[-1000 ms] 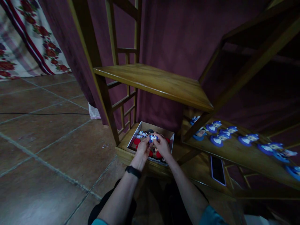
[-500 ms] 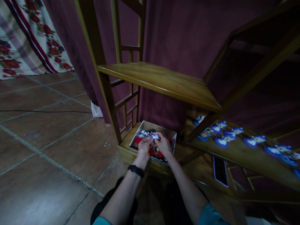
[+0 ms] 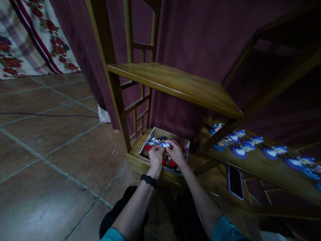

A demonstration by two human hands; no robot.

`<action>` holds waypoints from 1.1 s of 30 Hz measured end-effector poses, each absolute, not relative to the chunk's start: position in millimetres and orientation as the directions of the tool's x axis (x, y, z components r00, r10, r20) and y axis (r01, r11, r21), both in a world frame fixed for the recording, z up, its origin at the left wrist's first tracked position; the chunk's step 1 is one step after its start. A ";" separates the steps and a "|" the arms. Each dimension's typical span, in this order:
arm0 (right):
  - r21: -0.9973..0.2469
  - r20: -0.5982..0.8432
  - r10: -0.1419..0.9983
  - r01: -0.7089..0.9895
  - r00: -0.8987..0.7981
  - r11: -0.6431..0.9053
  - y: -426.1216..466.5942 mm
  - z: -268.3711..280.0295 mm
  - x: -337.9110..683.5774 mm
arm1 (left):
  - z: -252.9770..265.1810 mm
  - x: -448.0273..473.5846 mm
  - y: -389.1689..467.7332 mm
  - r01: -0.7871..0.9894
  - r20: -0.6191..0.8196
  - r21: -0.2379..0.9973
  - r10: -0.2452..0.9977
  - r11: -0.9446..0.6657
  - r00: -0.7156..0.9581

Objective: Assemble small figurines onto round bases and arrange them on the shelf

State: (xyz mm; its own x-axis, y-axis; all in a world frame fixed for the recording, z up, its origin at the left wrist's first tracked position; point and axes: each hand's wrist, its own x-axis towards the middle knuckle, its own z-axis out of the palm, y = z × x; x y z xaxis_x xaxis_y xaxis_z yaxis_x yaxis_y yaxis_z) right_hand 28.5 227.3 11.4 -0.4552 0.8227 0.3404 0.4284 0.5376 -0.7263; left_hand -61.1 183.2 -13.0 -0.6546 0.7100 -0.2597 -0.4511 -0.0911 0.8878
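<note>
Both hands meet over an open cardboard box (image 3: 185, 140) on the lowest shelf. Between them is a small blue-and-white figurine (image 3: 165, 145). My right hand (image 3: 176, 154) pinches it from the right, and my left hand (image 3: 155, 156), with a black band on the wrist, closes on its lower left side. Inside the box lie more figurines (image 3: 155, 140), some white and blue, along with several red pieces (image 3: 172, 163). My hands hide part of the box's contents.
A wooden shelf board (image 3: 175, 83) overhangs the box. To the right, several blue-and-white figurines (image 3: 275, 151) stand on another board, with a phone (image 3: 235, 182) lying below them. A wooden upright (image 3: 117, 107) rises at the left, beside the tiled floor (image 3: 50, 160).
The view has shifted slightly. Both hands still hold the figurine over the box, with the left wrist a little turned. Nothing has been let go.
</note>
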 end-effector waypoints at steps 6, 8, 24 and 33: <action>-0.749 0.315 0.822 0.408 -0.474 0.522 231.7 7.8 30.5 | -16.9 -59.5 185.1 -0.421 -0.268 0.905 0.684 -0.062 -0.679; -0.748 0.309 0.820 0.409 -0.481 0.522 232.4 6.8 31.5 | -15.7 -59.3 184.6 -0.492 -0.314 0.869 0.701 -0.060 -0.641; -0.985 0.145 0.912 0.035 -0.383 0.171 248.4 -5.0 21.9 | 3.7 -73.3 187.8 -0.829 -0.527 0.559 0.761 -0.024 -0.378; -0.985 0.169 0.902 -0.030 -0.398 0.171 237.5 12.2 21.5 | 18.8 -84.0 175.6 -0.840 -0.465 0.542 0.837 0.011 -0.289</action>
State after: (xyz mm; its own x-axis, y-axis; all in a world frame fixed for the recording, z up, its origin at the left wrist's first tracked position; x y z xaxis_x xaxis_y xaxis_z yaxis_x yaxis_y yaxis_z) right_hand 21.5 237.5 12.2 -0.3978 0.9018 0.1686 -0.0301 0.1708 -0.9848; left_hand -84.0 175.6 18.8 -0.2887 0.8369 -0.4651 -0.8405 0.0111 0.5418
